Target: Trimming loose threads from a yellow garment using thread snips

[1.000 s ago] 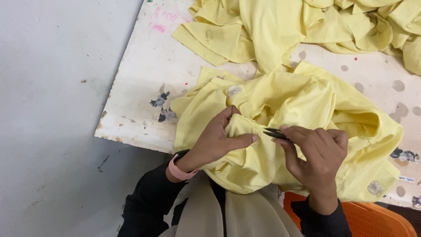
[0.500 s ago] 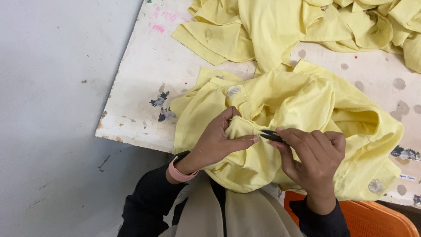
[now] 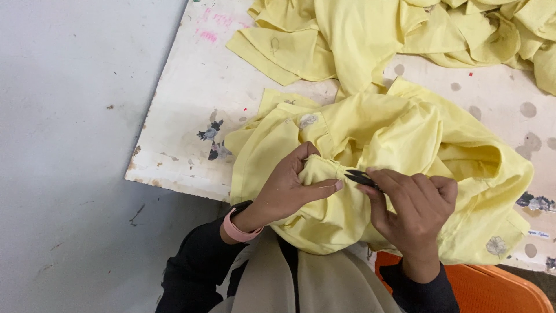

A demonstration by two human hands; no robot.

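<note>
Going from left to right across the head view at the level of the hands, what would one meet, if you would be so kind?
Grey floor → worn white table edge → left hand pinching the yellow garment → small black snips → right hand.

Small white paper label (image 3: 538, 233) on table (image 3: 191, 127), far right edge; no packages, signs, screens.
</note>
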